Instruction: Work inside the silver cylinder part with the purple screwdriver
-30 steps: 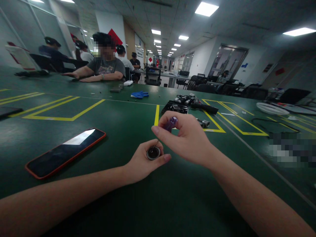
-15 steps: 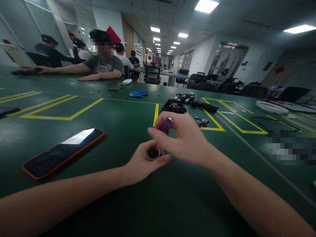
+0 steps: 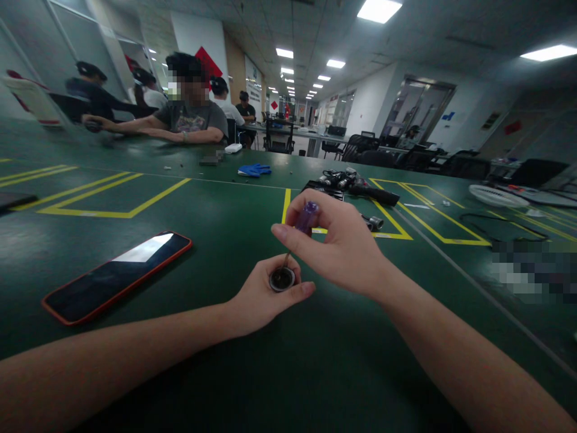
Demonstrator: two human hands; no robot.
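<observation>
My left hand [image 3: 264,294] is closed around a small round part [image 3: 282,279] with a dark hollow face and a pale metal rim, facing up at me. Most of its body is hidden in my fingers. Above it, my right hand [image 3: 340,246] grips a screwdriver [image 3: 309,215] by its translucent purple handle. The thin shaft slants down from my right fingers to the opening of the round part. Whether the tip touches anything inside cannot be made out.
A phone [image 3: 119,276] in an orange-red case lies on the green table [image 3: 216,210], left of my hands. Beyond are a blue glove [image 3: 254,170], a heap of dark metal parts [image 3: 338,178] and metal cylinders [image 3: 375,223]. Across the table sits a person [image 3: 193,114].
My right hand has risen slightly with the screwdriver, and its shaft now shows over the round part. My left hand stays nearly still. The person opposite has drawn their arms closer together.
</observation>
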